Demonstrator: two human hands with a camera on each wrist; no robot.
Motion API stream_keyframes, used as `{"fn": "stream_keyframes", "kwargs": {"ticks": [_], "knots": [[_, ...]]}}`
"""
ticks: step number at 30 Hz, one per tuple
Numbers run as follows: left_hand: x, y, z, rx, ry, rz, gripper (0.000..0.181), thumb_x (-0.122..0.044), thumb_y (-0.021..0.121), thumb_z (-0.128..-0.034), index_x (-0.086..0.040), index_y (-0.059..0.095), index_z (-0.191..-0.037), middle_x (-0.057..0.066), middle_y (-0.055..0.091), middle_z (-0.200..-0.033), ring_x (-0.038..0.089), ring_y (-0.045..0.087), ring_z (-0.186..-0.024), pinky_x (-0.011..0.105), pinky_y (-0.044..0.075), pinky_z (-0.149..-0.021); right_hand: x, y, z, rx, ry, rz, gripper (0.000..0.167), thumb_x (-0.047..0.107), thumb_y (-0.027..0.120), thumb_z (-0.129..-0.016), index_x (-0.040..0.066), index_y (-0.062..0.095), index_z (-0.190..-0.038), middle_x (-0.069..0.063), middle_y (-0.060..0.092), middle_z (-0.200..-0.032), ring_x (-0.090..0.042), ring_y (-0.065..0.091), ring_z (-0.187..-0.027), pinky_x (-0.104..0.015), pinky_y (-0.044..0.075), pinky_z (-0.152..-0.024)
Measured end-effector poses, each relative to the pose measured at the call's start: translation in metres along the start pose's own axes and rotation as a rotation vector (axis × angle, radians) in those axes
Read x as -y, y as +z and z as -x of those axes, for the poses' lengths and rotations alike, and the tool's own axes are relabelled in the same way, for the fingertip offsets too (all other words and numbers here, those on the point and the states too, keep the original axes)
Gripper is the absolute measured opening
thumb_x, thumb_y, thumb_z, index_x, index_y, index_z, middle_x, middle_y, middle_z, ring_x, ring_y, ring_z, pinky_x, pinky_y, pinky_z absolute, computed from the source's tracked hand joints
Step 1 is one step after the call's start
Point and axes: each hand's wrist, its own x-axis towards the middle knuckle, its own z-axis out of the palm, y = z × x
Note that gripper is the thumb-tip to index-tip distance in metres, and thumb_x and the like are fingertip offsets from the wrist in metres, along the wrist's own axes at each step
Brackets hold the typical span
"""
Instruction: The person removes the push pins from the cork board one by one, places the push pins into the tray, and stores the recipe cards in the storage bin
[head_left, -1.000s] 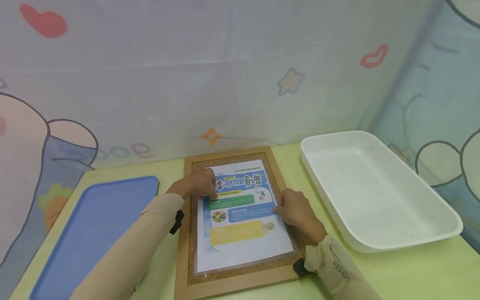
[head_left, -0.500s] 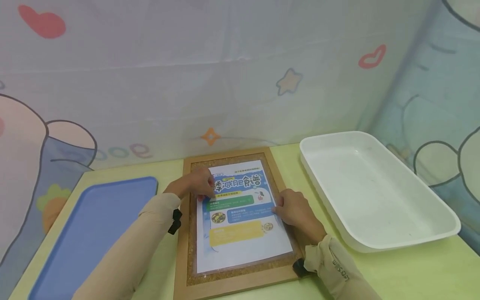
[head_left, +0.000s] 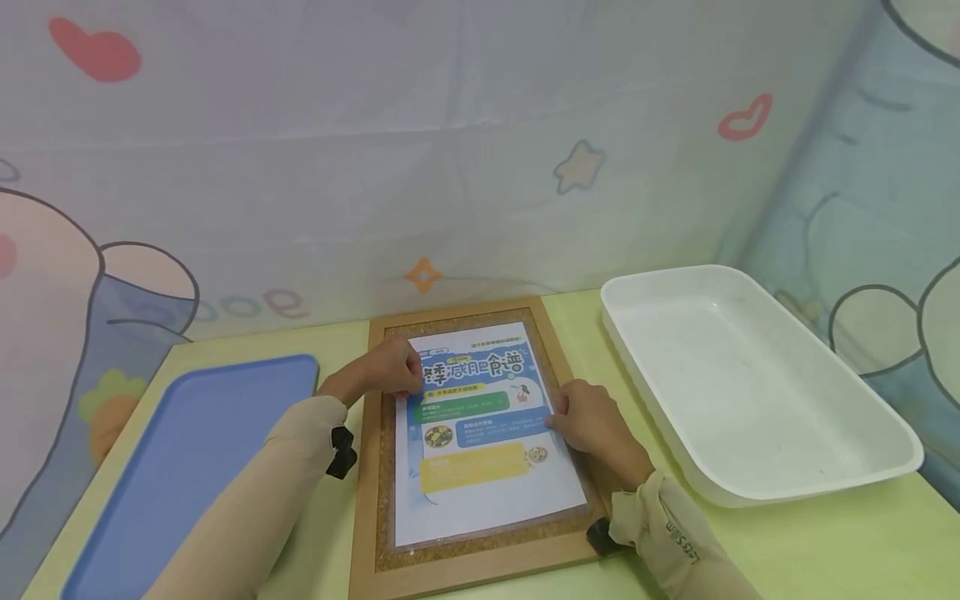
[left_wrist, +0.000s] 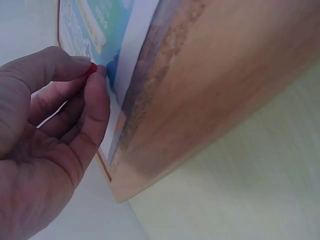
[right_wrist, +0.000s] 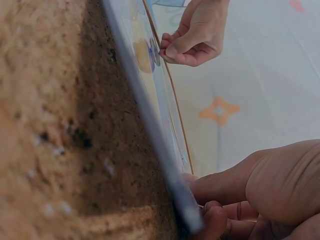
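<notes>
Table [head_left: 817,542] bears the framed corkboard [head_left: 480,571]; printed sheet [head_left: 483,442] lies over the cork, inside the frame. Right hand [head_left: 596,425]: thumb and fingers pinch the sheet's right edge. Left hand [head_left: 390,367]: thumb and forefinger clamped on small red piece [left_wrist: 91,69] by sheet's upper left side. Judgement: steady the right edge; press the piece straight, without twisting.

free tabletop [head_left: 581,333], corkboard [head_left: 465,575] left, white tray [head_left: 750,375] right

“减肥食谱” on the printed sheet [head_left: 489,442]
</notes>
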Motion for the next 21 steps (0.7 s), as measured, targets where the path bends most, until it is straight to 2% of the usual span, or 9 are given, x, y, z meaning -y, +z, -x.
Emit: {"fn": "stream_keyframes", "kwargs": {"ticks": [7,12,17,21], "knots": [[0.004,0.007,0.003,-0.106,0.011,0.016,0.019,-0.005,0.07,-0.081,-0.007,0.064,-0.063,-0.001,0.055,-0.058,0.011,0.051,-0.053,0.023,0.04,-0.05,-0.001,-0.001,0.001,-0.007,-0.016,-0.008,0.027,0.01,0.074,-0.086,0.005,0.055,-0.069,-0.008,0.057,-0.066,-0.02,0.055,-0.06,-0.024,0.037,-0.047],[0.006,0.012,0.003,-0.165,0.071,-0.016,0.018,-0.003,0.07,-0.079,-0.007,0.066,-0.062,-0.002,0.055,-0.058,0.012,0.048,-0.053,0.024,0.036,-0.049,-0.002,0.0,0.001,-0.008,-0.026,-0.008,0.028,0.01,0.074,-0.086,0.005,0.053,-0.069,-0.008,0.054,-0.064,-0.019,0.054,-0.059,-0.025,0.036,-0.048],[0.006,0.013,0.004,-0.163,0.075,-0.044,0.012,-0.004,0.072,-0.0794,-0.007,0.064,-0.07,0.002,0.058,-0.069,0.015,0.052,-0.064,0.025,0.04,-0.054,-0.002,0.0,0.001,-0.002,-0.022,-0.012,0.028,0.011,0.074,-0.087,0.006,0.053,-0.069,-0.007,0.053,-0.064,-0.019,0.053,-0.059,-0.025,0.036,-0.049],[0.005,0.013,0.005,-0.138,0.051,-0.064,0.007,-0.006,0.074,-0.0819,-0.007,0.069,-0.078,0.005,0.063,-0.081,0.018,0.056,-0.075,0.026,0.045,-0.062,-0.001,0.0,0.001,-0.003,-0.021,-0.009,0.029,0.011,0.074,-0.087,0.006,0.052,-0.069,-0.007,0.052,-0.063,-0.019,0.053,-0.059,-0.025,0.035,-0.049]]}}
